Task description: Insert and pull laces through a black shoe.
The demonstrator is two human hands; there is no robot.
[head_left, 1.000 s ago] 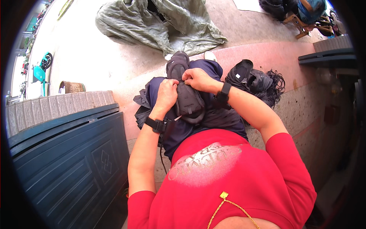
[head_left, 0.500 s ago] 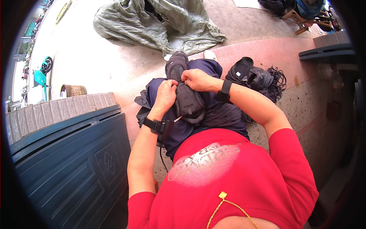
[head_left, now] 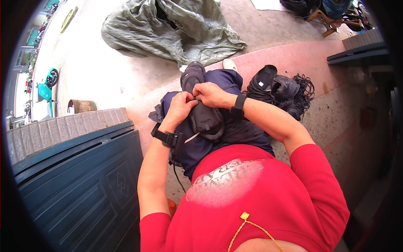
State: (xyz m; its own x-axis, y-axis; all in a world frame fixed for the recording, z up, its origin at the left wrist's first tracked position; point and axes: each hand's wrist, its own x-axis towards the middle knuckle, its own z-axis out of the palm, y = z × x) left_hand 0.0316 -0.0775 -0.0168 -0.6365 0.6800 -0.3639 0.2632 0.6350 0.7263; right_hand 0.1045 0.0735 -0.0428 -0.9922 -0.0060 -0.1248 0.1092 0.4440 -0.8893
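Both hands at centre frame: left hand (head_left: 181, 106) and right hand (head_left: 212, 93) with fingers curled, pinching the upper of a dark shoe (head_left: 200, 103) from either side, seemingly to keep it steady on the lap. Long axis running from lower right toward upper left, toe pointing away toward the grey tarp (head_left: 168, 29).

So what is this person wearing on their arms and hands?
Both hands are bare, with no gloves. The left hand has a black strap-like band around its wrist, wide, with a boxy block on it. The right hand has a narrower black wristband. The forearms are uncovered; short red sleeves of a red T-shirt end above the elbows.
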